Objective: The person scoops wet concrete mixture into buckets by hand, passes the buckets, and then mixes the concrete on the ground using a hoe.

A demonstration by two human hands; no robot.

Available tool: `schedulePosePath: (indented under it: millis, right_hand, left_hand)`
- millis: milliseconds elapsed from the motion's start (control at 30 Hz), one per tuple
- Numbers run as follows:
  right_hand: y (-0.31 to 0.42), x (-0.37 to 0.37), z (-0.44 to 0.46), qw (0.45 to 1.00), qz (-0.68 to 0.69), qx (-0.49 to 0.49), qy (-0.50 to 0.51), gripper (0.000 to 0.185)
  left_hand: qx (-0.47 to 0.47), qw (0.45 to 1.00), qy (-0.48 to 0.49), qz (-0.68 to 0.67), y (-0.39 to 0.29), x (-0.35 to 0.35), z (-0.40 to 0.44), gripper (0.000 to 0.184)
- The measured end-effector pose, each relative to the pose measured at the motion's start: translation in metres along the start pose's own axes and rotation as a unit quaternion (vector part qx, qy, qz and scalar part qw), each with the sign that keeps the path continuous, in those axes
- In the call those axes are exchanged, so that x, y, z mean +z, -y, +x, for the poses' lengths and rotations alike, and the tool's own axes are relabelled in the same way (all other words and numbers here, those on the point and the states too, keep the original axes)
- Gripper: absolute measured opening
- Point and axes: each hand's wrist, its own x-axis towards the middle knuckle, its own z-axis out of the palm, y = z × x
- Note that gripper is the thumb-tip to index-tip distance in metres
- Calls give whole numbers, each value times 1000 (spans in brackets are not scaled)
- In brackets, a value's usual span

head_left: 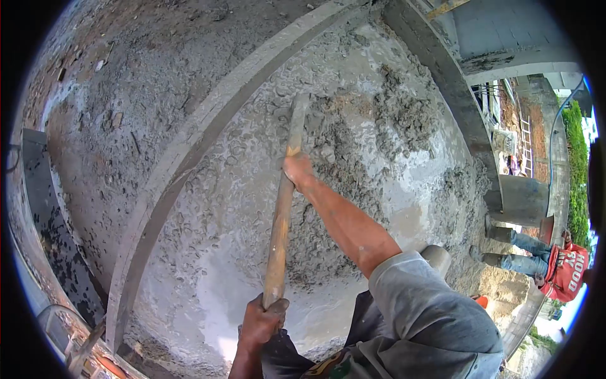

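A long wooden tool handle runs up through the middle of the view. Its far end is coated in grey mortar, and the tool's head is hidden in the wet mix, so I cannot tell its kind. My right hand, arm stretched forward, is closed round the upper part of the handle. Close to my body, my left hand grips the lower end. Around the tool's far end lies wet grey concrete, lumpy to the right and smoother, with watery patches, nearer me.
A curved concrete edge borders the mix on the left; a straight beam borders it at upper right. At the right stands a person in a red top and jeans. Behind are a ladder and a brick wall.
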Motion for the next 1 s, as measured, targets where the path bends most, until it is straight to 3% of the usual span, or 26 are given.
schedulePosePath:
  millis: [133,200,233,333,367,467,500,533,567,633,667,700,767,867,900,1000]
  right_hand:
    - [-34,13,-90,998,11,56,33,41]
    - [-49,3,-139,994,-16,95,59,42]
    - [-80,8,-151,995,-5,95,23,43]
    - [-170,-1,-203,982,77,169,14,47]
    - [-179,-14,-226,974,145,172,2,44]
    - [-211,-63,-243,944,228,236,11,32]
    - [-215,-86,-239,941,270,205,-6,29]
    - [-197,-116,-230,934,314,170,-24,27]
    - [-222,-136,-195,934,326,145,-25,23]
    - [-163,-192,-152,935,327,125,-57,16]
    - [-133,-217,-128,944,305,102,-75,16]
    - [-135,-234,-80,944,310,56,-93,16]
    - [-108,-263,14,947,301,-2,-114,14]
    - [-50,-271,134,952,297,-10,-76,30]
    - [-41,-258,171,950,301,-11,-84,32]
    - [-24,-182,198,970,213,14,-117,46]
  left_hand:
    - [-46,998,-31,-2,53,4,-66,23]
    - [-92,993,-32,66,70,1,-103,24]
    - [-100,990,-34,93,84,-2,-118,25]
    - [-145,969,-39,197,108,0,-166,40]
    - [-129,951,-18,281,106,-1,-178,37]
    - [-159,969,-1,188,65,21,-195,36]
    - [-150,979,27,135,86,21,-183,39]
    - [-129,961,43,242,98,26,-161,40]
    - [-106,950,55,289,89,43,-137,41]
    - [1,945,81,315,68,85,-79,44]
    - [-30,933,112,340,98,95,-29,46]
    - [7,927,113,357,71,121,5,49]
    - [180,895,83,400,61,151,93,47]
    - [183,919,58,344,-24,171,177,46]
    - [213,920,58,325,-38,165,200,44]
    - [144,949,49,276,-64,122,211,37]
